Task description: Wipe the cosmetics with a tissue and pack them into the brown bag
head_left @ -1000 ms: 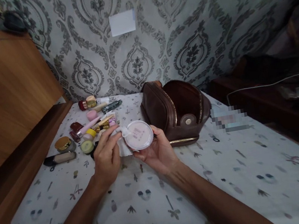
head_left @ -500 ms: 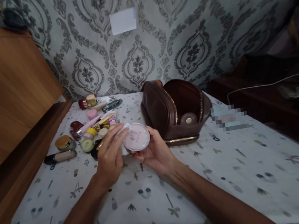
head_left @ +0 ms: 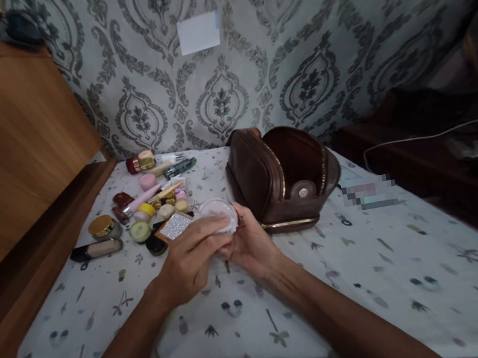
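Observation:
My right hand (head_left: 252, 241) holds a round, clear-lidded compact (head_left: 215, 208) from its right side and from below. Across the compact's front edge lie the fingers of my left hand (head_left: 192, 257), pressing a white wipe (head_left: 231, 224) against it; most of the wipe is hidden under them. Just left of the compact, a glittery square palette (head_left: 175, 225) with a gold edge rests on the cloth. Behind the hands to the right stands a brown leather bag (head_left: 257, 179), unzipped, with its mouth gaping.
Makeup items spread over the left of the patterned cloth (head_left: 361, 305), among them a gold-lidded jar (head_left: 101, 226), a foundation tube (head_left: 97, 249) and a green-topped pot (head_left: 139, 231). A wooden cabinet (head_left: 3, 114) borders the left side. A white cable (head_left: 433, 134) runs at the right.
My left hand has moved the wipe from the compact's left side over its front and right part. The glittery palette now shows. My right hand has hardly moved.

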The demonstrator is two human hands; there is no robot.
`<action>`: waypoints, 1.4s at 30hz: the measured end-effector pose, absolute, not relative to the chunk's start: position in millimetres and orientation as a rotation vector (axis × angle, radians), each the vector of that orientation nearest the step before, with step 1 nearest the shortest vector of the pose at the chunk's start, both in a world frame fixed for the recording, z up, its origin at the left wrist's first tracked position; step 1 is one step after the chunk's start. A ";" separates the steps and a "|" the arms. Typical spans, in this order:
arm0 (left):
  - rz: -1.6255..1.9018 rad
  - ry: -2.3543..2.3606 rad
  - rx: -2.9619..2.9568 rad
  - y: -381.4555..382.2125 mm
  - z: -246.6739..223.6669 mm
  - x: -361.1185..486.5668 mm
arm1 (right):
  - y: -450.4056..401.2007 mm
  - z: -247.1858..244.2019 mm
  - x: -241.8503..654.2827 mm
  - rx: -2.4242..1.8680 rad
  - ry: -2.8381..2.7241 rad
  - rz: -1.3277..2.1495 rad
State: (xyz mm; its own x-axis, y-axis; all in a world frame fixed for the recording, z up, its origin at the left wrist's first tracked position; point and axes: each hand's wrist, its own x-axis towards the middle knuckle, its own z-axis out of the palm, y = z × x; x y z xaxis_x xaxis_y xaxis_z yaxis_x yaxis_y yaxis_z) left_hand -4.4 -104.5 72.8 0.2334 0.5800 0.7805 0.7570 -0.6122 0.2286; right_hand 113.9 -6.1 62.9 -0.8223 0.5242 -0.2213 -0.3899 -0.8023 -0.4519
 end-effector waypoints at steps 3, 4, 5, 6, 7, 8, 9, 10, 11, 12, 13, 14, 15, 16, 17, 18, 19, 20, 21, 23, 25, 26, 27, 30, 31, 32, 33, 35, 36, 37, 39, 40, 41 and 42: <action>-1.372 -1.210 -2.309 -104.8 72.9 -4.6 | -5.0 63.2 114.0 -0.499 -0.499 2.550; -1.385 -1.201 -2.287 -104.8 73.1 -5.0 | -4.9 63.2 114.1 -0.514 -0.498 2.547; -1.393 -1.196 -2.259 -104.8 73.4 -5.4 | -4.9 63.2 114.2 -0.526 -0.505 2.547; -1.397 -1.201 -2.228 -104.9 73.9 -6.0 | -5.0 63.0 114.4 -0.528 -0.516 2.550; -1.398 -1.214 -2.192 -105.0 74.5 -6.5 | -5.0 62.7 114.7 -0.519 -0.528 2.554; -1.393 -1.237 -2.154 -105.2 75.3 -7.1 | -5.0 62.3 115.1 -0.503 -0.544 2.559; -1.386 -1.265 -2.112 -105.5 76.1 -7.6 | -4.9 61.9 115.5 -0.482 -0.565 2.567; -1.379 -1.295 -2.068 -105.7 76.8 -8.1 | -4.7 61.4 116.0 -0.464 -0.590 2.575; -1.372 -1.329 -2.023 -105.8 77.5 -8.6 | -4.3 61.0 116.5 -0.450 -0.619 2.585; -1.368 -1.364 -1.977 -105.9 78.0 -9.1 | -4.0 60.6 117.1 -0.442 -0.646 2.596; -1.369 -1.397 -1.933 -105.9 78.4 -9.6 | -3.7 60.5 117.7 -0.436 -0.669 2.610; -1.374 -1.426 -1.892 -105.9 78.7 -10.2 | -3.4 60.6 118.3 -0.431 -0.684 2.626; -1.380 -1.451 -1.858 -105.7 78.9 -10.8 | -3.3 60.9 118.8 -0.424 -0.687 2.639; -1.385 -1.471 -1.831 -105.5 79.1 -11.4 | -3.3 61.4 119.2 -0.419 -0.682 2.650; -1.389 -1.484 -1.810 -105.3 79.3 -12.0 | -3.4 62.0 119.6 -0.416 -0.671 2.657; -1.388 -1.494 -1.793 -105.1 79.4 -12.6 | -3.7 62.8 119.8 -0.416 -0.656 2.661; -1.381 -1.504 -1.782 -104.9 79.5 -13.1 | -4.0 63.6 120.0 -0.414 -0.645 2.666; -1.372 -1.513 -1.774 -104.7 79.6 -13.5 | -4.2 64.5 120.3 -0.408 -0.637 2.672; -1.362 -1.523 -1.769 -104.6 79.7 -13.8 | -4.5 65.2 120.5 -0.398 -0.630 2.678; -1.343 -1.536 -1.769 -104.4 79.9 -14.3 | -4.7 66.5 121.4 -0.363 -0.623 2.687; -1.339 -1.538 -1.776 -104.1 79.8 -14.4 | -4.7 67.4 122.5 -0.330 -0.628 2.690; -1.346 -1.535 -1.781 -104.0 79.6 -14.5 | -4.5 67.7 123.1 -0.320 -0.635 2.692; -1.353 -1.534 -1.791 -103.8 79.3 -14.5 | -4.4 68.1 123.7 -0.312 -0.642 2.695; -1.355 -1.544 -1.823 -103.6 78.5 -14.4 | -3.9 69.1 124.6 -0.302 -0.642 2.700; -1.345 -1.545 -1.830 -103.6 78.3 -14.3 | -3.8 69.6 124.6 -0.304 -0.633 2.698; -1.331 -1.545 -1.834 -103.7 78.2 -14.2 | -3.8 70.0 124.5 -0.308 -0.621 2.694; -1.316 -1.545 -1.838 -103.9 78.3 -14.0 | -3.7 70.3 124.4 -0.313 -0.609 2.686; -1.285 -1.554 -1.841 -104.6 78.2 -14.0 | -3.4 70.8 124.0 -0.320 -0.596 2.668; -1.267 -1.566 -1.839 -105.0 78.1 -14.2 | -3.2 70.9 123.9 -0.319 -0.599 2.660; -1.246 -1.580 -1.834 -105.5 77.7 -14.5 | -2.9 70.9 123.8 -0.315 -0.607 2.653; -1.202 -1.598 -1.812 -106.3 76.5 -15.3 | -2.2 70.5 124.1 -0.299 -0.631 2.645; -1.184 -1.598 -1.800 -106.6 75.6 -15.8 | -1.9 70.3 124.3 -0.289 -0.640 2.645; -1.169 -1.598 -1.785 -106.8 74.6 -16.1 | -1.6 70.0 124.6 -0.279 -0.645 2.646; -1.156 -1.601 -1.767 -106.9 73.5 -16.2 | -1.2 69.8 124.9 -0.267 -0.647 2.647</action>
State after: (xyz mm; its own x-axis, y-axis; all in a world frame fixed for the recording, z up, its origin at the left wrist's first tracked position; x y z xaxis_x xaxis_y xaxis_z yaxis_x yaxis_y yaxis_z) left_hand -16.2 -106.9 73.5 -0.0447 0.5522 0.8325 0.9640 -0.1948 0.1809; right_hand 124.9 -1.2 69.8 -0.9014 0.4239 -0.0883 -0.3354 -0.8125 -0.4768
